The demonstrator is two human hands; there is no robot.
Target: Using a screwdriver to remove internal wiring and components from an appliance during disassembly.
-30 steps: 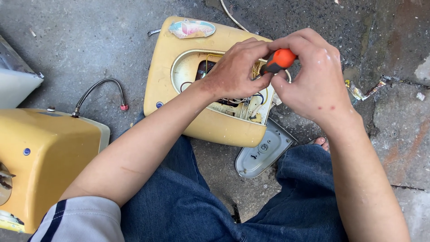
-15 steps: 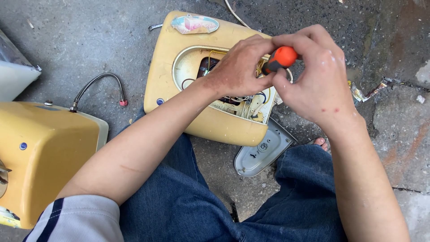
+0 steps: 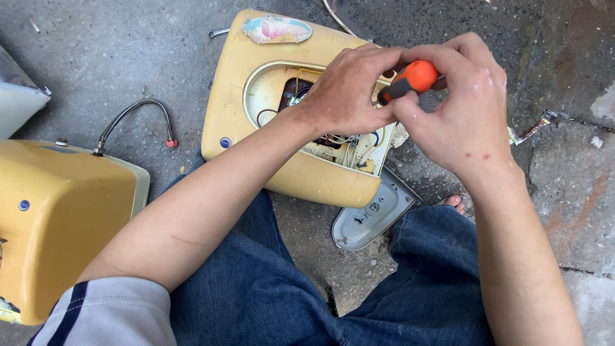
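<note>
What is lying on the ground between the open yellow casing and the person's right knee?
In the head view, a grey plastic cover plate lies there on the concrete, partly tucked under the lower edge of the open yellow casing and reaching toward the jeans-clad right knee.

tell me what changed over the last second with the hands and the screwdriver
Very little. Both hands kept their grip: the right hand stays wrapped round the orange screwdriver handle, the left hand steadies it over the open yellow casing. They drifted slightly up and right in view, along with everything else, so the camera seems to have shifted. The grey cover plate and hose lie as before.
</note>
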